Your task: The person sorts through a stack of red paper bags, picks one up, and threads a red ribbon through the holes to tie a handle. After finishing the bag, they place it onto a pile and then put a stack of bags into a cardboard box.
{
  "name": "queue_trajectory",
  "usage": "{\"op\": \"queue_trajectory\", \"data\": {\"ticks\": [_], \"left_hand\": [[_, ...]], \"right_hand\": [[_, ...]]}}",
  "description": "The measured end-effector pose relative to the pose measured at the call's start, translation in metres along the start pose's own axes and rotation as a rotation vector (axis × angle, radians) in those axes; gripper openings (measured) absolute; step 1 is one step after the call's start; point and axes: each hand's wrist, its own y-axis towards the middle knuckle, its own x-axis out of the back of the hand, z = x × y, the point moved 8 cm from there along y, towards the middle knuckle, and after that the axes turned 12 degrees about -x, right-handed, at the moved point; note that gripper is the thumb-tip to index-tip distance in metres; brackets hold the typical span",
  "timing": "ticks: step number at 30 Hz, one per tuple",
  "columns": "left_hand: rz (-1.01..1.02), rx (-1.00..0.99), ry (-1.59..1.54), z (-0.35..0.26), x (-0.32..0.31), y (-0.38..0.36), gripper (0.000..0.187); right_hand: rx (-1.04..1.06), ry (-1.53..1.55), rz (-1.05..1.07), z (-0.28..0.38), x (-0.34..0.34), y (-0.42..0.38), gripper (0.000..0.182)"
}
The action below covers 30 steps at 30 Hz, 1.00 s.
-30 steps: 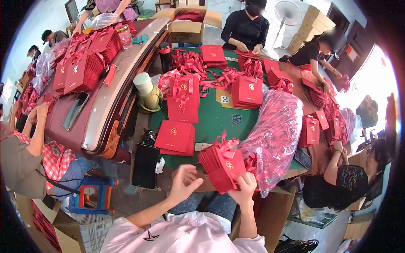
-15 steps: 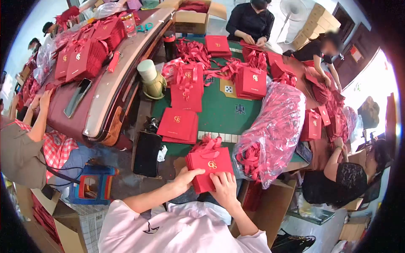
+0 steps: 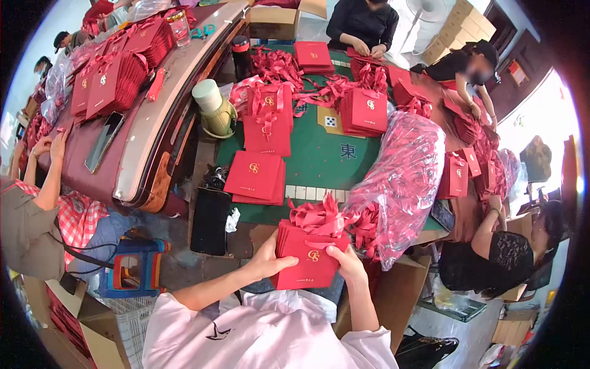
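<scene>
Red ribbons (image 3: 365,225) show in the clear sack (image 3: 410,175) (it hides some green tabletop (image 3: 314,171)); my left hand (image 3: 267,262) and right hand (image 3: 350,261) grip stacked red bags (image 3: 303,270).

Between the fingers (image 3: 286,263), smooth matt red paper bags (image 3: 304,270) with metallic-looking gold print (image 3: 313,256); just past them, satiny cloth ribbons (image 3: 315,216), softly glossy. Beyond the fingers, a matt green surface (image 3: 314,172), felt-like. To their right, glossy, wrinkled clear plastic wrap (image 3: 407,169). Below right of them, dull brown cardboard (image 3: 399,301). Up and left of them, crumpled white paper tissue (image 3: 232,220) beside a matt black pouch (image 3: 210,227), seemingly cloth.
</scene>
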Motion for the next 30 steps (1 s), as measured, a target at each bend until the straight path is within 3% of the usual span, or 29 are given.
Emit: {"op": "queue_trajectory", "data": {"ticks": [5, 9, 12, 15, 17, 21, 25, 30], "left_hand": [[0.202, -0.017, 0.044, -0.015, -0.003, 0.014, 0.077], [0.243, 0.080, -0.072, -0.012, -0.003, 0.021, 0.075], [0.228, 0.147, -0.145, 0.003, -0.002, 0.023, 0.073], [0.115, 0.223, -0.217, 0.011, -0.002, 0.025, 0.070], [-0.085, 0.185, -0.172, 0.001, 0.008, 0.030, 0.067], [-0.033, 0.161, -0.244, -0.004, 0.013, 0.049, 0.067], [-0.122, 0.069, -0.217, -0.028, 0.015, 0.094, 0.066], [-0.191, -0.066, -0.281, -0.032, 0.024, 0.163, 0.061]], "right_hand": [[0.000, 0.139, 0.009, -0.006, -0.002, 0.004, 0.060], [0.114, 0.153, -0.053, 0.016, -0.015, -0.005, 0.056], [0.050, 0.137, -0.131, 0.021, -0.014, -0.007, 0.049], [0.053, 0.064, -0.222, 0.042, -0.015, -0.008, 0.049], [0.117, 0.060, -0.160, 0.048, -0.011, 0.006, 0.050], [0.148, -0.031, -0.195, 0.088, -0.014, 0.023, 0.054], [0.218, -0.097, -0.182, 0.143, -0.029, 0.035, 0.048], [0.247, -0.087, -0.173, 0.198, -0.020, 0.082, 0.056]]}}
